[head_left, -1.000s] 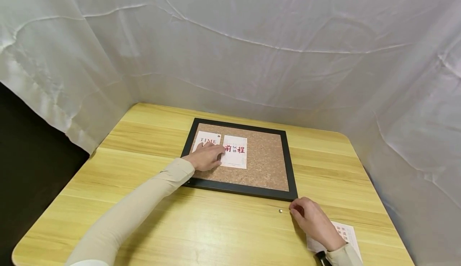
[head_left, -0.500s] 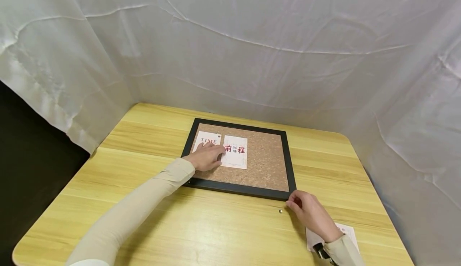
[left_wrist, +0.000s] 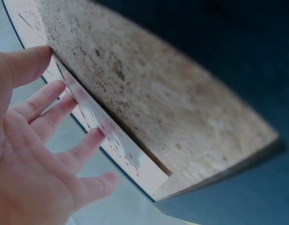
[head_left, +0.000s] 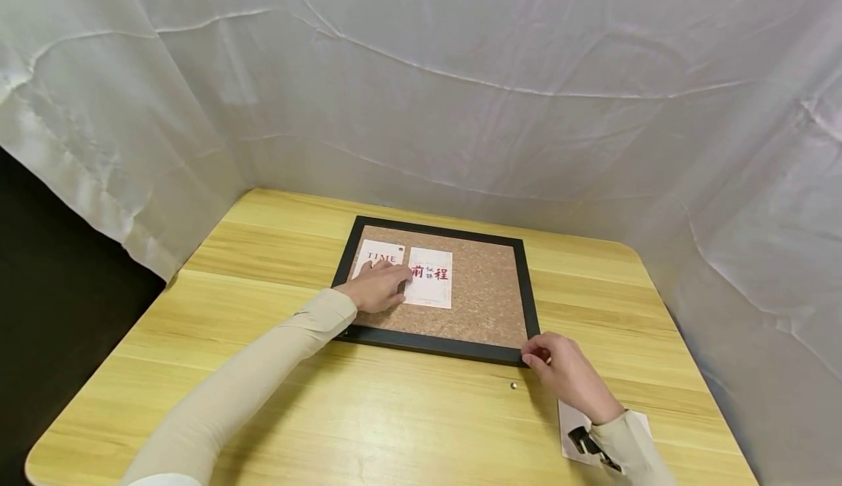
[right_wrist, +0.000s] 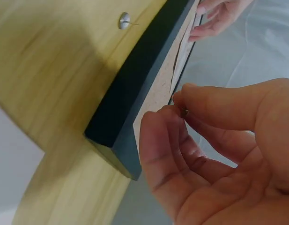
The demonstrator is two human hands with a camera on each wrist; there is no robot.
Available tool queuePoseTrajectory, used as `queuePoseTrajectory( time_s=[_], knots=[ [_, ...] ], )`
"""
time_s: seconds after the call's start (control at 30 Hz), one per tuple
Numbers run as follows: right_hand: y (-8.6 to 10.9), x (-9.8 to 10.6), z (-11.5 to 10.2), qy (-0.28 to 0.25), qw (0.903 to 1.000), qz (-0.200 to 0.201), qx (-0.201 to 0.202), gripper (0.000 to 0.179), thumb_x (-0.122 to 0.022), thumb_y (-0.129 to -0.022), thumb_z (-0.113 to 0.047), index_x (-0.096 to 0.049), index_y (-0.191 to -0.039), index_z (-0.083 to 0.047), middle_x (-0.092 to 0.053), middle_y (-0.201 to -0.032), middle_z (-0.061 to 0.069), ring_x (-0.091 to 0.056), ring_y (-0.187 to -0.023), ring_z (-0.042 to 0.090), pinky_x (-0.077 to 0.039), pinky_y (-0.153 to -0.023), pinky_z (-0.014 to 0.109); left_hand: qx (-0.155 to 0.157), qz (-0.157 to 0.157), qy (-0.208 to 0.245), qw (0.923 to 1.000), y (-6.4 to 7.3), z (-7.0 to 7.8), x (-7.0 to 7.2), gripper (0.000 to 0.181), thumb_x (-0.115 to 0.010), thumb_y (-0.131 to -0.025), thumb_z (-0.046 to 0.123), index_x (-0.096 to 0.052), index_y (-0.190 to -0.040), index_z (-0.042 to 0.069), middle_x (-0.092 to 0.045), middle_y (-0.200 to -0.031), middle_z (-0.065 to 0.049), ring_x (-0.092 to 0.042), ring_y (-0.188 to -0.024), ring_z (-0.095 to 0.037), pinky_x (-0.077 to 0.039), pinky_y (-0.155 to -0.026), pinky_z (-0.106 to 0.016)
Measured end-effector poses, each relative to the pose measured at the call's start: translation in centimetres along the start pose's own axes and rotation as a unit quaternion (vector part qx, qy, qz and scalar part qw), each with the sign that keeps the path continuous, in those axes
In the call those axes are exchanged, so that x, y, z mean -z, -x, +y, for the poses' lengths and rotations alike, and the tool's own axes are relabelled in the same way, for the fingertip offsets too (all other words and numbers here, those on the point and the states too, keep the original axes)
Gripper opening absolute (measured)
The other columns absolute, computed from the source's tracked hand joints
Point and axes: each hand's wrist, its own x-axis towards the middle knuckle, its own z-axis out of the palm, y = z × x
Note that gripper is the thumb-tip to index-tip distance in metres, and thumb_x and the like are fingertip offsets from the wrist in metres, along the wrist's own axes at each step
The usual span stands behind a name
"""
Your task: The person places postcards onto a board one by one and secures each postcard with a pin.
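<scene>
A cork board [head_left: 490,303] in a black frame lies flat on the table. My left hand [head_left: 378,286] rests over two paper cards on it, its fingertips touching the paper. The left card [head_left: 381,252] reads "TIME" and has a thumbtack [head_left: 400,249] in its upper right corner; my hand covers its lower part. The other card [head_left: 430,292] has red characters. At the frame's near right corner, my right hand [head_left: 571,376] pinches a thumbtack [right_wrist: 183,112] between thumb and fingers, mostly hidden by the fingertips.
Another thumbtack [head_left: 514,385] lies on the wooden table [head_left: 408,420] just in front of the frame. A white card [head_left: 575,435] lies partly beneath my right wrist. White curtain [head_left: 421,106] hangs behind the table and along its sides.
My right hand has moved forward and slightly left, from beside the frame's near right corner to over it. My left hand and the cards have stayed in place.
</scene>
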Motion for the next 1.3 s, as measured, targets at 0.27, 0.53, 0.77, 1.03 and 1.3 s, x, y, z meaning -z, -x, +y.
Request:
queuePoseTrajectory(
  time_s=[0.27, 0.53, 0.77, 1.03, 1.3],
  knots=[
    [-0.8, 0.4, -0.3, -0.024, 0.9997, 0.003, 0.000, 0.007, -0.069, -0.095, 0.001, -0.074, -0.095, -0.004, -0.074, -0.091, 0.005, -0.065, -0.078, 0.009, -0.052, -0.063, 0.021, 0.003, -0.004, -0.002, 1.0000, 0.1, 0.1, 0.1, 0.038, -0.063, -0.105, 0.026, -0.056, -0.141, 0.017, -0.057, -0.150, -0.003, -0.043, -0.146, -0.039, -0.028, -0.118, -0.070],
    [-1.5, 0.9, -0.3, -0.028, 0.9995, 0.012, -0.001, 0.006, -0.071, -0.094, 0.000, -0.076, -0.096, -0.003, -0.077, -0.096, 0.008, -0.071, -0.084, 0.015, -0.055, -0.067, 0.022, 0.000, -0.003, -0.004, 1.0000, 0.2, 0.2, 0.3, 0.037, -0.062, -0.105, 0.025, -0.056, -0.140, 0.016, -0.056, -0.152, -0.004, -0.043, -0.146, -0.039, -0.028, -0.118, -0.071],
    [-2.4, 1.3, -0.8, -0.027, 0.9994, 0.023, 0.001, 0.009, -0.072, -0.093, -0.001, -0.077, -0.100, 0.000, -0.077, -0.098, 0.011, -0.072, -0.087, 0.020, -0.055, -0.067, 0.022, 0.001, -0.004, 0.001, 1.0000, 0.3, 0.4, 0.4, 0.040, -0.061, -0.105, 0.025, -0.055, -0.143, 0.015, -0.053, -0.156, -0.005, -0.043, -0.146, -0.039, -0.026, -0.119, -0.071],
    [-3.6, 1.7, -1.4, -0.017, 0.9991, 0.037, 0.010, 0.014, -0.067, -0.095, 0.001, -0.076, -0.104, 0.002, -0.076, -0.103, 0.014, -0.071, -0.089, 0.021, -0.054, -0.066, 0.023, 0.000, -0.001, 0.004, 1.0000, 0.4, 0.4, 0.4, 0.038, -0.062, -0.105, 0.024, -0.056, -0.141, 0.015, -0.055, -0.153, -0.005, -0.044, -0.145, -0.038, -0.029, -0.117, -0.070],
    [-5.1, 2.1, -1.9, -0.020, 0.9983, 0.050, 0.023, 0.014, -0.065, -0.096, -0.001, -0.077, -0.105, 0.000, -0.078, -0.103, 0.016, -0.070, -0.084, 0.017, -0.054, -0.068, 0.024, 0.006, -0.005, -0.002, 1.0000, 0.1, 0.2, 0.2, 0.039, -0.062, -0.105, 0.027, -0.055, -0.142, 0.017, -0.054, -0.154, -0.003, -0.043, -0.147, -0.037, -0.027, -0.120, -0.069]
  ],
)
